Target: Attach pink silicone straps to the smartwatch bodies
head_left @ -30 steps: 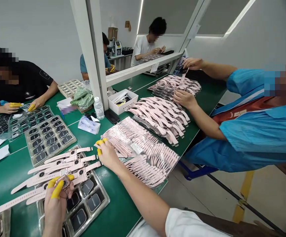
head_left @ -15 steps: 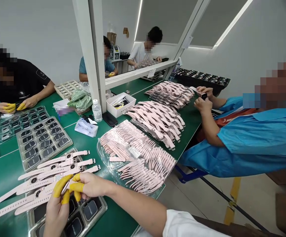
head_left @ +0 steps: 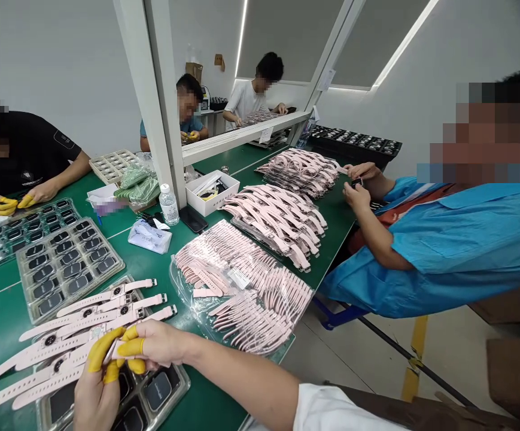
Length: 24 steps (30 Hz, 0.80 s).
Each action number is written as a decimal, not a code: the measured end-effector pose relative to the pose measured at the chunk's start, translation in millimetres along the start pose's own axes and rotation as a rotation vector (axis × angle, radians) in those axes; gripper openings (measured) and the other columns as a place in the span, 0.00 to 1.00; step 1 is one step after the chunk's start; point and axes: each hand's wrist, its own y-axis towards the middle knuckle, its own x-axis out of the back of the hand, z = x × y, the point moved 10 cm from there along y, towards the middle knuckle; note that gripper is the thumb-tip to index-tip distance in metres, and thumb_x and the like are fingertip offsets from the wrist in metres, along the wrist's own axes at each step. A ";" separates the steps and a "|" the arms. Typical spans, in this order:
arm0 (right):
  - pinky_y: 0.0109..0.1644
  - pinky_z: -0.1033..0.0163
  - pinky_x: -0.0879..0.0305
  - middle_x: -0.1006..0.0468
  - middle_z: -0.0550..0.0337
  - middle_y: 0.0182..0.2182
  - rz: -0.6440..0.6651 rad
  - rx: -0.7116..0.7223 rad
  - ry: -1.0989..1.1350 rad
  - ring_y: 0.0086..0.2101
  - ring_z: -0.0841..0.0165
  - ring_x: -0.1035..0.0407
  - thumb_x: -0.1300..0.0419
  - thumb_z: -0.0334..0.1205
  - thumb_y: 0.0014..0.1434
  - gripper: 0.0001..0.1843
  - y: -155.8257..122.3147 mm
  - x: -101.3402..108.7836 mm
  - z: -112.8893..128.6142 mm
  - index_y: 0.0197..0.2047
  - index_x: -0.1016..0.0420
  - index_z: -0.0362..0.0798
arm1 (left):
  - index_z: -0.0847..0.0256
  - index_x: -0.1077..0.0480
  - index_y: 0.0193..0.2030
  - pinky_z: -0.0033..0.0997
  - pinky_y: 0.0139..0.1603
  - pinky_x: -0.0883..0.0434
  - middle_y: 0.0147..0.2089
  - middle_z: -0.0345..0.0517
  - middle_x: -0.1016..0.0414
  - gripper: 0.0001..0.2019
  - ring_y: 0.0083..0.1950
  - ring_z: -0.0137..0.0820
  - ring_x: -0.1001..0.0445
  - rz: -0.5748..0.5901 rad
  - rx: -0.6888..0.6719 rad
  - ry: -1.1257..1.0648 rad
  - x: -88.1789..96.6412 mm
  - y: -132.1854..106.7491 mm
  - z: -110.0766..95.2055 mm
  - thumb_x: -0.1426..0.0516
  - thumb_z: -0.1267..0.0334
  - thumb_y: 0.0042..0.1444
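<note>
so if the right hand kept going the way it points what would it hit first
Probably the left hand: the right hand points straight at its yellow-capped fingers, with a pink strap pinched between the two. The depth is hard to judge from this view.

My green workbench (head_left: pixel 331 230) holds a bag of pink watch straps (head_left: pixel 242 287), with a tray of dark watch faces (head_left: pixel 69 269) to its left and a white box (head_left: pixel 210 194) beyond it.

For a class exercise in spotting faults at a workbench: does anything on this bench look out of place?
Yes: in the clear plastic bag of pink watch straps, a few straps near the front edge lie crosswise to the tidy rows, so that part of the bundle looks disturbed.
</note>
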 end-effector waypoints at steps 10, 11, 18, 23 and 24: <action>0.16 0.73 0.53 0.35 0.71 0.16 -0.030 0.009 0.116 0.14 0.80 0.48 0.31 0.49 0.64 0.19 2.5 7.2 -5.0 0.30 0.31 0.45 | 0.50 0.29 0.64 0.53 0.72 0.34 0.68 0.50 0.29 0.21 0.70 0.50 0.31 0.004 -0.124 -0.076 -3.4 -5.2 -36.3 0.46 0.49 0.68; 0.16 0.73 0.53 0.36 0.72 0.15 -0.020 0.000 0.119 0.14 0.80 0.49 0.31 0.50 0.63 0.20 1.8 6.4 -4.6 0.30 0.31 0.46 | 0.51 0.29 0.64 0.54 0.72 0.34 0.67 0.50 0.28 0.21 0.70 0.49 0.31 -0.002 -0.142 -0.059 -2.0 -5.6 -37.2 0.46 0.49 0.68; 0.16 0.74 0.55 0.40 0.74 0.14 0.027 -0.109 0.057 0.13 0.81 0.52 0.30 0.49 0.62 0.24 0.6 9.8 -11.5 0.26 0.37 0.47 | 0.55 0.25 0.58 0.54 0.67 0.31 0.60 0.55 0.26 0.20 0.62 0.50 0.26 -0.013 -0.263 0.231 -5.2 -6.0 -43.8 0.44 0.48 0.65; 0.16 0.73 0.53 0.37 0.73 0.14 0.025 -0.087 0.028 0.14 0.80 0.49 0.29 0.52 0.61 0.24 0.8 8.8 -10.4 0.28 0.34 0.47 | 0.52 0.26 0.60 0.53 0.71 0.34 0.63 0.51 0.25 0.19 0.64 0.48 0.27 0.018 -0.219 0.107 -3.6 -6.5 -36.1 0.45 0.50 0.67; 0.16 0.73 0.53 0.37 0.73 0.14 0.025 -0.077 0.035 0.14 0.80 0.49 0.29 0.53 0.61 0.24 0.5 7.4 -9.1 0.29 0.34 0.47 | 0.51 0.27 0.60 0.53 0.72 0.35 0.64 0.50 0.25 0.19 0.65 0.48 0.27 0.023 -0.204 0.066 -2.6 -6.5 -33.4 0.45 0.50 0.68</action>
